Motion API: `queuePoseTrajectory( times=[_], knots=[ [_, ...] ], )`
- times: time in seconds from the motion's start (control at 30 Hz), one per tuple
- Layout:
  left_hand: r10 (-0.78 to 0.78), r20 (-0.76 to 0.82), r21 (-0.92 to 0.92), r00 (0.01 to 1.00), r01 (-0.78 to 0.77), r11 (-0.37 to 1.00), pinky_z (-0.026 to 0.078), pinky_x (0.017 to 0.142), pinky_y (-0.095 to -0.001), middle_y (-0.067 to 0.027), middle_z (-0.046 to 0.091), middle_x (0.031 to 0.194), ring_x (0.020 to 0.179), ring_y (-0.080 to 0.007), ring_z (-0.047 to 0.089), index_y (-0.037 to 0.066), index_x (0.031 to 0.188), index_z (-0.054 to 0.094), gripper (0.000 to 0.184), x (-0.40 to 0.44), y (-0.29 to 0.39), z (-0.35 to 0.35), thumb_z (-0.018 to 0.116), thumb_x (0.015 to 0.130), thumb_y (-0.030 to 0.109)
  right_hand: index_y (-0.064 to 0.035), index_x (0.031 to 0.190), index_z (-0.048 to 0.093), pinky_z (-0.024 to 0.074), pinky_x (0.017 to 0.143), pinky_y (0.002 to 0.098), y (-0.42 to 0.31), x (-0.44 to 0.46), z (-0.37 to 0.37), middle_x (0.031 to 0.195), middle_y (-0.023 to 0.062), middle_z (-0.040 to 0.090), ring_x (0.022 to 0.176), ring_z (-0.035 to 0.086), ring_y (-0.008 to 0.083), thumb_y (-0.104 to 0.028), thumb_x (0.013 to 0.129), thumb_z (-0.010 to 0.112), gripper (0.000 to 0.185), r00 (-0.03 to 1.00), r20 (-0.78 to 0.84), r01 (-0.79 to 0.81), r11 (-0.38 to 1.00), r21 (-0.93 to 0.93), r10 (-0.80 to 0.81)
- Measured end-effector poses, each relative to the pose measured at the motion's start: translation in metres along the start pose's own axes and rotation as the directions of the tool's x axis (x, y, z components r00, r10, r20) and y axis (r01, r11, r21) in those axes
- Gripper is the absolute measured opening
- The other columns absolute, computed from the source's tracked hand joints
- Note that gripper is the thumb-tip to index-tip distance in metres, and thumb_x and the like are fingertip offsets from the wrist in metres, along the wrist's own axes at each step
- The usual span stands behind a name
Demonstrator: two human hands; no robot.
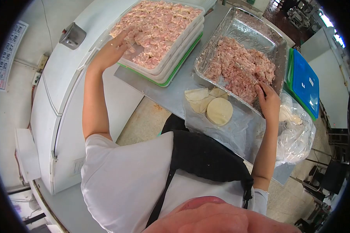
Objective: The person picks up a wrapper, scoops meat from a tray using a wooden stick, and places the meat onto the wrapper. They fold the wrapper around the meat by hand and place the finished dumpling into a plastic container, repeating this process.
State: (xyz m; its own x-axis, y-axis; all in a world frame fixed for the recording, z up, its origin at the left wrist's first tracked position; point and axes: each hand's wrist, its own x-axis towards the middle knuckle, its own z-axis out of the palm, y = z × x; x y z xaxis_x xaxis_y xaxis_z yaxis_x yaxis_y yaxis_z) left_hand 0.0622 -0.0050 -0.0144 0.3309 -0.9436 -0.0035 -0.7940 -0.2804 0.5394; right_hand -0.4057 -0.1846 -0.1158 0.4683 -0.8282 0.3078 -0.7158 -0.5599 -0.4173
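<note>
My left hand [113, 51] reaches over a clear plastic tub [158, 71] packed with rows of small meat dumplings [159, 23]. Its thumb and fingers are around a dumpling [131, 40] at the near left edge of the rows. My right hand [269, 101] is at the near right side of a deep metal tray [206, 76], with its fingers curled against the ground meat [241, 68]. What those fingers hold, if anything, is hidden. Between the two containers and my body, a stack of round pale wrappers [219, 111] sits on a plastic sheet, beside some loose folded wrappers [200, 98].
More tubs with a green rim [169, 80] are stacked under the dumplings. Blue and green lids [304, 83] and a clear plastic bag [295, 134] lie right of the metal tray. On the left, a metal pot [74, 37] stands on a white freezer [68, 73].
</note>
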Motion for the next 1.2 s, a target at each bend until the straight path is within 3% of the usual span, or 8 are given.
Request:
queuePoseTrajectory(
  times=[0.5, 0.6, 0.8, 0.87, 0.93, 0.97, 1.07, 1.2],
  knots=[
    [0.193, -0.043, -0.112, 0.980, -0.197, 0.974, 0.034, 0.110, -0.0347, -0.0092, 0.040, 0.150, 0.136, -0.0225, 0.040, 0.014, 0.148, 0.035, 0.065, 0.023, -0.036, 0.011, 0.050, 0.085, 0.012, -0.0044, 0.111, 0.067, 0.0501, 0.078, 0.0396, 0.019, 0.008, 0.000, 0.104, 0.0178, 0.067, 0.094, 0.064, 0.0353, -0.027, 0.091, 0.061, 0.031, 0.998, 0.015, 0.066, 0.998, -0.019, -0.066],
    [0.219, -0.012, -0.282, 0.976, -0.213, 0.935, 0.039, 0.105, -0.0323, -0.0093, 0.045, 0.145, 0.128, -0.0219, 0.047, 0.014, 0.147, 0.037, 0.063, 0.017, -0.025, 0.013, 0.050, 0.086, 0.013, -0.0020, 0.099, 0.069, 0.0499, 0.075, 0.0424, 0.013, 0.019, -0.041, 0.092, 0.0188, 0.067, 0.087, 0.064, 0.0369, -0.027, 0.091, 0.060, 0.028, 0.971, 0.220, 0.109, 0.992, -0.057, -0.095],
    [0.025, -0.295, 0.169, 0.955, 0.026, 0.985, 0.048, 0.082, -0.0315, -0.0070, 0.067, 0.117, 0.093, -0.0172, 0.061, 0.007, 0.128, 0.059, 0.040, -0.015, 0.039, 0.028, 0.055, 0.088, 0.011, -0.0053, 0.071, 0.068, 0.0502, 0.057, 0.0451, -0.033, -0.005, -0.029, 0.071, 0.0161, 0.065, 0.067, 0.066, 0.0335, -0.025, 0.086, 0.058, 0.026, 0.843, 0.505, 0.448, 0.758, -0.474, -0.183],
    [0.335, -0.452, -0.166, 0.826, -0.447, 0.879, 0.049, 0.074, -0.0309, -0.0057, 0.069, 0.102, 0.083, -0.0155, 0.061, 0.004, 0.115, 0.064, 0.029, -0.030, 0.063, 0.052, 0.059, 0.086, 0.004, -0.0052, 0.070, 0.068, 0.0506, 0.056, 0.0444, -0.041, -0.007, -0.040, 0.070, 0.0155, 0.065, 0.066, 0.066, 0.0325, -0.023, 0.084, 0.059, 0.024, 0.841, 0.507, 0.461, 0.737, -0.494, -0.187],
    [0.642, -0.382, -0.356, 0.665, -0.747, 0.562, 0.049, 0.071, -0.0298, -0.0067, 0.068, 0.100, 0.081, -0.0153, 0.061, 0.002, 0.109, 0.065, 0.025, -0.033, 0.087, 0.094, 0.060, 0.084, -0.001, -0.0052, 0.070, 0.068, 0.0510, 0.055, 0.0438, -0.040, -0.001, -0.054, 0.069, 0.0150, 0.065, 0.064, 0.066, 0.0315, -0.021, 0.082, 0.059, 0.022, 0.838, 0.509, 0.476, 0.717, -0.510, -0.195],
    [0.653, -0.211, -0.543, 0.727, -0.643, 0.540, 0.049, 0.072, -0.0306, -0.0080, 0.068, 0.099, 0.081, -0.0169, 0.060, 0.004, 0.105, 0.066, 0.023, -0.037, 0.099, 0.115, 0.062, 0.083, 0.000, -0.0052, 0.070, 0.068, 0.0520, 0.056, 0.0436, -0.032, 0.010, -0.061, 0.068, 0.0145, 0.065, 0.065, 0.067, 0.0314, -0.020, 0.082, 0.059, 0.021, 0.871, 0.456, 0.435, 0.721, -0.540, -0.184],
    [0.671, 0.094, -0.448, 0.735, -0.571, 0.688, 0.051, 0.074, -0.0377, -0.0138, 0.065, 0.091, 0.084, -0.0308, 0.062, 0.006, 0.101, 0.068, 0.018, -0.031, 0.111, 0.183, 0.062, 0.085, 0.009, -0.0047, 0.070, 0.068, 0.0537, 0.059, 0.0431, -0.025, 0.014, -0.047, 0.068, 0.0149, 0.065, 0.067, 0.068, 0.0318, -0.021, 0.084, 0.057, 0.024, 0.909, 0.394, 0.361, 0.735, -0.574, -0.139],
    [0.531, 0.075, -0.203, 0.844, -0.508, 0.837, 0.050, 0.077, -0.0385, -0.0148, 0.066, 0.093, 0.089, -0.0328, 0.062, 0.004, 0.099, 0.068, 0.018, -0.007, 0.089, 0.244, 0.062, 0.087, 0.016, -0.0031, 0.074, 0.069, 0.0529, 0.059, 0.0432, -0.064, -0.003, 0.001, 0.074, 0.0182, 0.066, 0.067, 0.066, 0.0343, -0.029, 0.088, 0.055, 0.033, 0.898, 0.419, 0.317, 0.860, -0.400, -0.136]
  ],
)
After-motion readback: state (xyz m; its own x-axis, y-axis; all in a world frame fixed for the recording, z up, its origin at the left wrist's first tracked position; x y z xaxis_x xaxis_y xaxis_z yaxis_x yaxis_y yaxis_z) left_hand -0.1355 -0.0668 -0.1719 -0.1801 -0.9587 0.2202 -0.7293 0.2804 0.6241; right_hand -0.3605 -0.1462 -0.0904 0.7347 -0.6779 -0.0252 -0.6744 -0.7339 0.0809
